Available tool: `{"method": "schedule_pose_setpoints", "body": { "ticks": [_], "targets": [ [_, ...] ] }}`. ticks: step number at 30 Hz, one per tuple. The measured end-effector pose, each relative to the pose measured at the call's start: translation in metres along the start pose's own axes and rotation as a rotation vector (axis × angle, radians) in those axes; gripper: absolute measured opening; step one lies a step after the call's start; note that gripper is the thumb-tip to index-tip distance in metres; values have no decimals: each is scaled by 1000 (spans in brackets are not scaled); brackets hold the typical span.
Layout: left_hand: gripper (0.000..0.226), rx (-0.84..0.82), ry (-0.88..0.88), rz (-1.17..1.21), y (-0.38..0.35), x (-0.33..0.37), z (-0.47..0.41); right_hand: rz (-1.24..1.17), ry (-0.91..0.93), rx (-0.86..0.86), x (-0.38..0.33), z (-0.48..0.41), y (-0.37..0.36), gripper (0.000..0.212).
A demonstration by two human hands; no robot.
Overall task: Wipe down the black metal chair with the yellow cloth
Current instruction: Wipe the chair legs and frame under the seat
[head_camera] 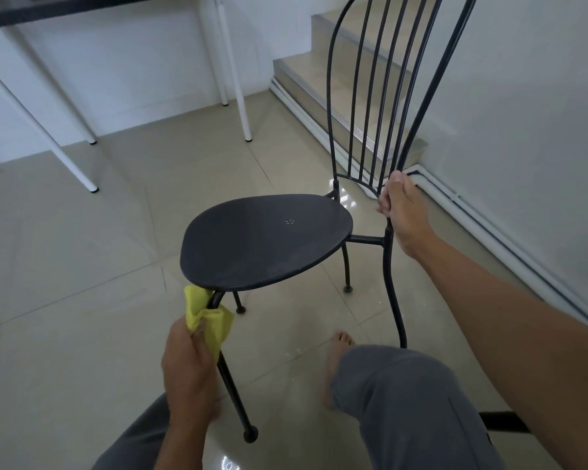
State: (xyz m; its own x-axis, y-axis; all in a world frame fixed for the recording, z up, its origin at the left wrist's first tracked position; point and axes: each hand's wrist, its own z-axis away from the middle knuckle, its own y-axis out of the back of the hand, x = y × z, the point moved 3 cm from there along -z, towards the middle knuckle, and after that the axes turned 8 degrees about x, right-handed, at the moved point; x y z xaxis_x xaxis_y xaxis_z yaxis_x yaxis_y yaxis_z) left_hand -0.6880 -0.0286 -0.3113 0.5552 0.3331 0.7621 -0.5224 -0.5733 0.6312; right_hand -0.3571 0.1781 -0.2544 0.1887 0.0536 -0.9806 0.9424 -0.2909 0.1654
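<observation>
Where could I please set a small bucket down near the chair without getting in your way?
Bare floor lies left of the seat, between it and the white table legs. It is crowded at the near leg, where the left hand holds the cloth, and by the foot.

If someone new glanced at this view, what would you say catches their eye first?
The yellow cloth, bright against everything else, wrapped around the near front leg of the black metal chair by the left hand. Next, the right hand gripping the chair's back frame beside the seat, at centre right.
</observation>
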Motion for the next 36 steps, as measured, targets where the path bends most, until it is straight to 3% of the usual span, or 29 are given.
{"method": "schedule_pose_setpoints", "body": {
  "ticks": [3, 5, 11, 15, 26, 32, 36],
  "targets": [
    [21, 207, 73, 93, 27, 24, 20, 65, 20, -14, 4, -1, 2, 36],
    [22, 210, 88, 225, 26, 49, 40, 65, 20, -11, 3, -2, 2, 36],
    [26, -270, 164, 460, -58, 92, 75, 60, 33, -36, 5, -9, 3, 38],
    [26, -471, 157, 537, -122, 110, 78, 54, 16, -40, 9, -13, 1, 39],
    [27, -653, 9, 400, -241, 142, 79, -3, 83, -38, 15, -17, 0, 40],
    [9, -714, -102, 343, -272, 163, 70, 2, 113, 14, 28, -18, -2, 41],
    [22, -715, -203, 273, -281, 164, 67, 24, 138, 15, 34, -15, -1, 34]
  ]
}}
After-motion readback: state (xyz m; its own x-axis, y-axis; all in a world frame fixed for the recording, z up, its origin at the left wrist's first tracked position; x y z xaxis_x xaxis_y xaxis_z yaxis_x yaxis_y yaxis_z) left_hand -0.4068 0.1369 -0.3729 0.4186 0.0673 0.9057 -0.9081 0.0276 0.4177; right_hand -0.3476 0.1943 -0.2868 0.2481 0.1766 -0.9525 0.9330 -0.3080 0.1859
